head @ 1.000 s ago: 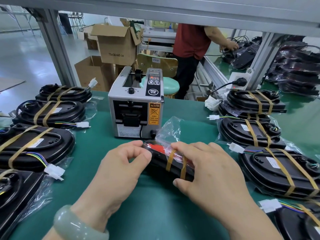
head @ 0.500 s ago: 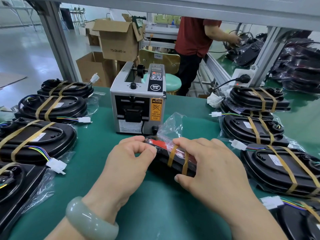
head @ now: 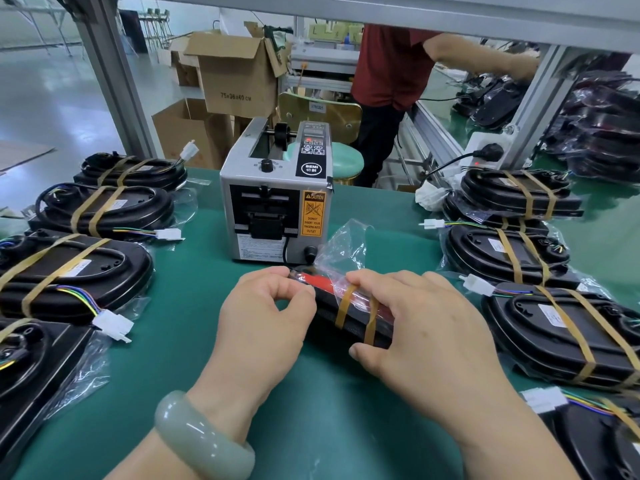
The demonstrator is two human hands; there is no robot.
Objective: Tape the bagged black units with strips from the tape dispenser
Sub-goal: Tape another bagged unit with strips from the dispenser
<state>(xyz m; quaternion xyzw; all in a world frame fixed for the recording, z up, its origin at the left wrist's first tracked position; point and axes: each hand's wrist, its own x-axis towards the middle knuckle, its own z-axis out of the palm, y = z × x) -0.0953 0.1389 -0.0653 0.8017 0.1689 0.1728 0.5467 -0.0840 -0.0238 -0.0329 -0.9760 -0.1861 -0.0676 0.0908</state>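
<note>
Bagged black unit w/ red lens (head: 353, 320) sits on the green mat (head: 329, 410), just in front of the grey tape dispenser (head: 277, 209). Our left hand (head: 263, 313) pinches its left end, fingers curled. Our right hand (head: 426, 327) wraps over it, thumb on the near edge. Imo we should press both tan tape strips (head: 343, 306) flat b4 letting go.

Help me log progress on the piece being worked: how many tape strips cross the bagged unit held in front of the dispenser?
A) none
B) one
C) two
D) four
C: two tan tape strips wrap side by side across the bagged black unit, showing between the left hand, which pinches its end, and the right hand, which grips its other side.
</note>
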